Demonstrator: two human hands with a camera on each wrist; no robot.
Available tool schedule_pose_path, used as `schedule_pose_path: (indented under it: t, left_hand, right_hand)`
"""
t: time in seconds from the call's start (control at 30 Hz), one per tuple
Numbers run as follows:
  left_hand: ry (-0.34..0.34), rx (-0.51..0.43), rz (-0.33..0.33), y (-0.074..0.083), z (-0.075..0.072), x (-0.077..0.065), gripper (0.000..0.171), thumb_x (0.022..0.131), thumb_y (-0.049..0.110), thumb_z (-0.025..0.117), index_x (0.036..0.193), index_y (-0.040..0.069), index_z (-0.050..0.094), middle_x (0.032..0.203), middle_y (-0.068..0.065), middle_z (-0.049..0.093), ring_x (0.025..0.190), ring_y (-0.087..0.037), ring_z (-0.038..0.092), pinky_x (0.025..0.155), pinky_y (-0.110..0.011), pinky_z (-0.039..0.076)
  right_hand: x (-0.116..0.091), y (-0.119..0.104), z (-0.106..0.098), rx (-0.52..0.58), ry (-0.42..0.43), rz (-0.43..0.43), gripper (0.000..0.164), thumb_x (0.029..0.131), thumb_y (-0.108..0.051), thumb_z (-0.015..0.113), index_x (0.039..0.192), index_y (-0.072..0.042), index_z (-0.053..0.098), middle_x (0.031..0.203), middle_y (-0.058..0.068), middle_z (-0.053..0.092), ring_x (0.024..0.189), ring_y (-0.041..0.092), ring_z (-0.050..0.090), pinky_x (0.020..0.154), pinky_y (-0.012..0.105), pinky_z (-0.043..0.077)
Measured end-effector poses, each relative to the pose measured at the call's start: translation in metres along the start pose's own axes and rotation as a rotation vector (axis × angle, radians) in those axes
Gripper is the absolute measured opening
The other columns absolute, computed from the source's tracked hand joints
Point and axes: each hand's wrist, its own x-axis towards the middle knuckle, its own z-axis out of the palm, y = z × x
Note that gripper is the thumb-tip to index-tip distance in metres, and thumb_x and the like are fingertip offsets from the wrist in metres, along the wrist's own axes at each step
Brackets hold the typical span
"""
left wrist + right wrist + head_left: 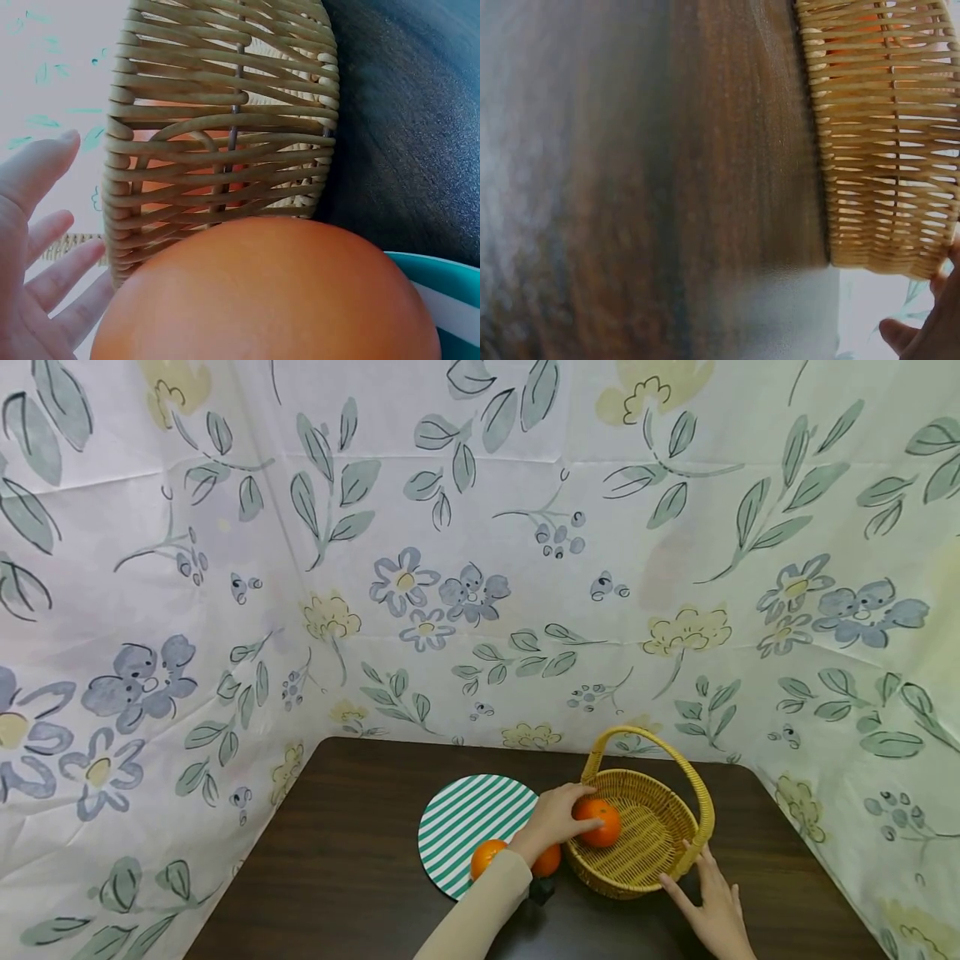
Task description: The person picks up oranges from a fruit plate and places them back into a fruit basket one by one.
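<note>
My left hand [557, 814] reaches over the rim of a yellow wicker basket [626, 885], its fingers and thumb about an orange [602, 831] inside. In the left wrist view the fingers of that hand [45, 247] are spread above the rim, and the orange shows lower down behind the weave. My right hand [712, 906] holds the near right rim at the foot of the basket's handle, with thumb and forefinger either side. In the right wrist view only part of that hand [934, 326] shows at the rim.
A round green-and-white striped mat [457, 827] lies left of the basket. One orange [487, 856] is on it, and another orange [549, 860] sits under my left wrist, partly hidden. The dark wooden table [337, 860] meets a flower-patterned cloth [465, 568] at the back.
</note>
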Motion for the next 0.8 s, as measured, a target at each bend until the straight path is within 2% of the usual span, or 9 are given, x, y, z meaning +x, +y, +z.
schedule_pose_path:
  t: [0.27,0.53,0.8]
  left_hand:
    - [0.007,-0.019,-0.028,0.001,-0.008,-0.008,0.052,0.083,0.051,0.062,0.130,0.030,0.053,0.129,0.008,0.054,0.115,-0.012,0.054,0.093,-0.030,0.046]
    - [0.035,-0.056,-0.016,0.002,-0.022,-0.018,0.052,0.084,0.049,0.062,0.130,0.028,0.053,0.129,0.007,0.055,0.115,-0.013,0.053,0.095,-0.031,0.044]
    - [0.033,-0.059,-0.021,-0.008,-0.025,-0.026,0.056,0.084,0.049,0.062,0.134,0.026,0.050,0.132,0.008,0.052,0.117,-0.016,0.052,0.095,-0.037,0.045]
  right_hand:
    - [0.000,0.001,0.001,0.007,-0.016,0.012,0.079,0.090,-0.050,0.052,0.150,-0.015,0.013,0.152,0.025,-0.007,0.127,0.060,0.011,0.089,0.080,-0.002]
    - [0.000,0.002,0.001,0.007,-0.026,0.029,0.080,0.090,-0.052,0.050,0.150,-0.017,0.011,0.152,0.024,-0.009,0.127,0.061,0.010,0.090,0.079,-0.003]
    - [0.001,0.002,0.001,0.010,-0.025,0.030,0.080,0.090,-0.052,0.050,0.150,-0.017,0.011,0.152,0.024,-0.008,0.126,0.062,0.010,0.091,0.078,-0.004]
